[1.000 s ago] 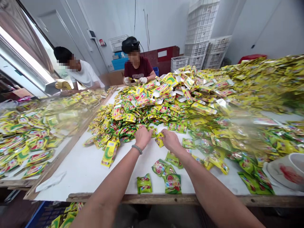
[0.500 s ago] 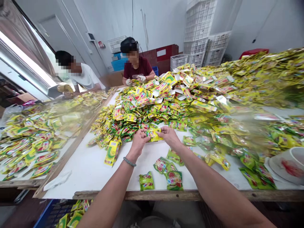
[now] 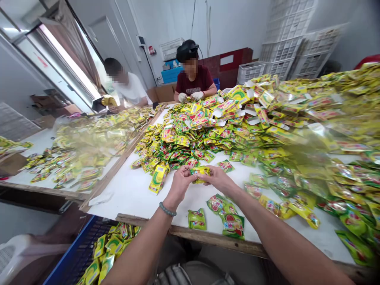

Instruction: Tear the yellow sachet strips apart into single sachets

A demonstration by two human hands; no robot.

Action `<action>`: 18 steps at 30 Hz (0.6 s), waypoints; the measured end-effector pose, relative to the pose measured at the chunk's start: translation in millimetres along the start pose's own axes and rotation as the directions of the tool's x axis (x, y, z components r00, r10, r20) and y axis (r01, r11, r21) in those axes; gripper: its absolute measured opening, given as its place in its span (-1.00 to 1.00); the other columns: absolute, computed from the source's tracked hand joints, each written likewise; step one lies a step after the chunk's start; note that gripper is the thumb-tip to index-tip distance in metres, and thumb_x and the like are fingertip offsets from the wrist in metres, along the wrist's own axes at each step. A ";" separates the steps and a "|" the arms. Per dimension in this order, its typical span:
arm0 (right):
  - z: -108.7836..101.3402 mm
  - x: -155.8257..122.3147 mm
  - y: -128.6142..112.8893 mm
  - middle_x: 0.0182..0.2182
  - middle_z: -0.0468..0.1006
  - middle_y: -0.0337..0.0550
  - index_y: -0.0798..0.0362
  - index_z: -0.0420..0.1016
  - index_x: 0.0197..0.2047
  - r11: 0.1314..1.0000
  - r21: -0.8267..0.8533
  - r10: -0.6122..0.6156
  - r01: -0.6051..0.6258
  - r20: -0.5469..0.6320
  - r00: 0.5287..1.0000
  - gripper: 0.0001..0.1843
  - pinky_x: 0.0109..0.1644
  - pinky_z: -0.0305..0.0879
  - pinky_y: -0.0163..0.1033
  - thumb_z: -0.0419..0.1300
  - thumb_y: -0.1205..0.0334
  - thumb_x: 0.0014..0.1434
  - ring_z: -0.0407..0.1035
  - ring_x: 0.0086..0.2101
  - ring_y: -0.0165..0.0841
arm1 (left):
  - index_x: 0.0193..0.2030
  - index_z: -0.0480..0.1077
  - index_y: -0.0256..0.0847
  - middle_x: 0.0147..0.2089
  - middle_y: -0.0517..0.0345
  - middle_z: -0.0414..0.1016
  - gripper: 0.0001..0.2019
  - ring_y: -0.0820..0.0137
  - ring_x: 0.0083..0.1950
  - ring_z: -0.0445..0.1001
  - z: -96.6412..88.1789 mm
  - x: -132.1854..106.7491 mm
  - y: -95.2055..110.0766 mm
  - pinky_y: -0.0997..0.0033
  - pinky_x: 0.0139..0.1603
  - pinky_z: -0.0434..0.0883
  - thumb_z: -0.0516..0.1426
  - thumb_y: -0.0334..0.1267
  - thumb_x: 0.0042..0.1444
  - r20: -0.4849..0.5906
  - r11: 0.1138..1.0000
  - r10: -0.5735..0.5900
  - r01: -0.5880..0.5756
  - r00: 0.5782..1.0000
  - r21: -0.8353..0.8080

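Note:
My left hand (image 3: 180, 183) and my right hand (image 3: 217, 179) are raised just above the white table (image 3: 130, 194), both pinched on a small bunch of yellow sachets (image 3: 200, 171) held between them. A grey bead bracelet sits on my left wrist. Right behind my hands begins a huge heap of yellow, green and red sachets (image 3: 237, 126) that covers most of the table. A few green sachets (image 3: 225, 215) lie loose near the front edge, below my hands.
A blue crate (image 3: 89, 257) with sachets stands on the floor at lower left. A second table (image 3: 44, 162) at left carries more sachets. Two people sit at the far end; one wears white gloves (image 3: 190, 96). White crates (image 3: 285, 43) are stacked at the back wall.
My hands drew back from the heap's edge toward me and lifted a bunch of yellow sachets between them. The view swung to the left and down, showing the blue crate.

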State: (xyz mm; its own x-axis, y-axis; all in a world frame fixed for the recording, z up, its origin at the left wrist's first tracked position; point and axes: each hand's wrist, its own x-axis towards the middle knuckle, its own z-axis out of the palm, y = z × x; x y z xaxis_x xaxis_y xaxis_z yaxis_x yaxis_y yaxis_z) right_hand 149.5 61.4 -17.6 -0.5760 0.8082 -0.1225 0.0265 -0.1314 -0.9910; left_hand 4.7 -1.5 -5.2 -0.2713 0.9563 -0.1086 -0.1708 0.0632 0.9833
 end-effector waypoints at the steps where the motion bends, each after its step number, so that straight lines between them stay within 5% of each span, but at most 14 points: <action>1: 0.6 -0.9 -0.7 -0.40 0.53 -0.19 0.08 0.47 -0.28 1.000 -0.018 -0.002 0.003 0.028 1.000 -0.57 -0.33 0.35 -0.27 0.38 -0.03 -0.14 0.40 -0.38 -0.36 | -0.24 0.34 -0.22 -0.50 0.29 0.42 -0.56 0.45 -0.44 0.43 -6.1 -2.9 1.0 0.43 -0.33 0.35 0.38 -0.17 -0.25 -0.001 0.998 0.010 -0.010 1.000 0.061; 4: 0.2 -2.8 -3.6 -0.45 0.54 -0.20 0.08 0.46 -0.33 0.991 -0.125 -0.058 0.056 -0.014 0.998 -0.64 -0.37 0.31 -0.28 0.33 -0.02 -0.09 0.38 -0.42 -0.35 | -0.10 0.34 -0.20 -0.22 0.05 0.51 -0.53 0.30 -0.23 0.49 -35.3 -10.4 7.4 0.28 -0.16 0.40 0.32 -0.07 -0.12 -0.180 0.901 0.173 -0.082 0.968 0.426; 7: 0.1 -5.5 -6.9 -0.50 0.53 -0.23 0.06 0.48 -0.35 0.954 -0.286 -0.108 0.090 -0.048 0.993 -0.70 -0.39 0.25 -0.27 0.28 0.00 -0.04 0.36 -0.45 -0.34 | 0.10 0.29 -0.22 0.08 -0.19 0.42 -0.32 0.05 0.08 0.39 -73.7 -12.7 12.9 0.07 0.05 0.33 0.34 -0.02 -0.16 -0.328 0.549 0.449 0.033 0.831 0.835; 10: 3.2 -9.1 -9.8 -0.50 0.54 -0.24 0.06 0.48 -0.38 0.937 -0.329 -0.123 0.119 0.009 0.992 -0.73 -0.38 0.22 -0.29 0.28 0.01 -0.02 0.37 -0.44 -0.35 | 0.21 0.23 -0.26 0.04 -0.26 0.46 -0.24 -0.09 0.13 0.35 -101.6 -11.7 15.9 -0.02 0.05 0.29 0.34 -0.11 -0.16 -0.303 0.331 0.402 0.171 0.864 0.928; 12: 5.0 -10.3 -10.8 -0.49 0.54 -0.23 0.06 0.47 -0.38 0.955 -0.275 -0.102 0.112 0.052 0.993 -0.72 -0.38 0.21 -0.30 0.29 0.01 -0.02 0.37 -0.44 -0.37 | 0.24 0.22 -0.21 -0.10 -0.15 0.53 -0.27 -0.05 0.04 0.42 -106.7 -11.8 19.9 0.01 -0.01 0.33 0.31 -0.16 -0.11 -0.318 0.363 0.345 0.187 0.883 0.913; 14: 4.9 -9.8 -10.7 -0.48 0.53 -0.23 0.07 0.46 -0.37 0.981 -0.175 -0.069 0.079 0.061 0.996 -0.69 -0.42 0.19 -0.32 0.30 -0.01 -0.03 0.36 -0.45 -0.39 | 0.26 0.18 -0.13 -0.14 -0.02 0.53 -0.24 0.05 -0.04 0.47 -100.5 -13.1 27.2 0.09 -0.05 0.36 0.30 -0.17 -0.11 -0.325 0.545 0.350 0.091 0.878 0.833; 16: 3.4 -8.2 -9.9 -0.46 0.53 -0.22 0.07 0.45 -0.34 0.998 -0.037 -0.041 0.042 0.040 0.998 -0.65 -0.46 0.15 -0.35 0.32 -0.03 -0.06 0.36 -0.46 -0.41 | 0.26 0.15 -0.06 -0.10 0.07 0.50 -0.20 0.19 -0.09 0.50 -85.7 -14.7 35.4 0.19 -0.06 0.40 0.33 -0.20 -0.16 -0.290 0.785 0.344 -0.105 0.893 0.610; 18: 1.6 -6.5 -9.1 -0.43 0.54 -0.21 0.07 0.43 -0.31 0.993 0.116 -0.009 0.006 0.023 1.000 -0.62 -0.50 0.09 -0.38 0.34 -0.03 -0.07 0.39 -0.45 -0.42 | 0.20 0.17 -0.05 -0.08 0.14 0.48 -0.21 0.30 -0.12 0.51 -66.7 -16.1 40.5 0.29 -0.09 0.43 0.36 -0.26 -0.22 -0.217 0.927 0.303 -0.234 0.928 0.293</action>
State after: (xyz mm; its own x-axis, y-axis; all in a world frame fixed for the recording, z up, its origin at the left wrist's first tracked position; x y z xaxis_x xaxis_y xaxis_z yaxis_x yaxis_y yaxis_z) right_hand 151.7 56.4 -7.6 -0.5948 0.7960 -0.1124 -0.0722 -0.1921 -0.9787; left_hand -61.0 -33.4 26.6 -0.5090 0.8447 0.1656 0.1826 -0.0821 0.9798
